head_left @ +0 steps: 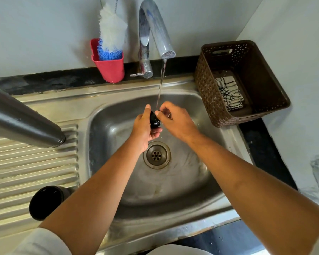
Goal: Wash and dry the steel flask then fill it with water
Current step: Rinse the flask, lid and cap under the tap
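The steel flask [24, 120] stands on the ribbed draining board [31, 172] at the left, looming toward the camera. A black cup-shaped lid [46, 202] lies on the board nearer me. Over the sink bowl [173, 184], my left hand [145, 126] holds a small black stopper [154, 120] under the thin stream of water from the tap [155, 32]. My right hand [175, 119] pinches the stopper's top from the right side, fingers curled.
A red cup [109, 69] holding a white and blue bottle brush [111, 34] stands behind the sink at the left of the tap. A brown perforated basket [243, 81] with a folded patterned cloth [228, 91] sits at the right. The drain [156, 154] lies below my hands.
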